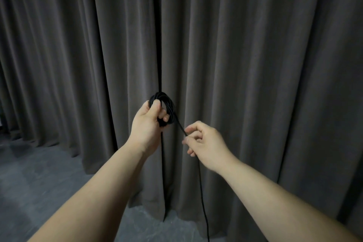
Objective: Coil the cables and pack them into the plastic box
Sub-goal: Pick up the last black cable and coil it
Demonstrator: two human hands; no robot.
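The left hand (pixel 149 122) grips the coil (pixel 164 107) upright before the curtain (pixel 255 65) to keep loops together, while the right hand (pixel 204 143), just beside, pinches the cable (pixel 203 212) to feed another turn.

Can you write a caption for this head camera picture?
Left hand holds a black cable coil while right hand pinches its loose strand.

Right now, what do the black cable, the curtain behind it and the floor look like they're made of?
Black cable: looks like a matte rubber or plastic jacket; it bends into tight loops without kinking.
Curtain: grey-brown woven fabric, dull and heavy-looking; it hangs in deep soft folds with no sheen.
Floor: hard grey surface with faint mottling, perhaps stone-look tile or vinyl; I can't tell which.
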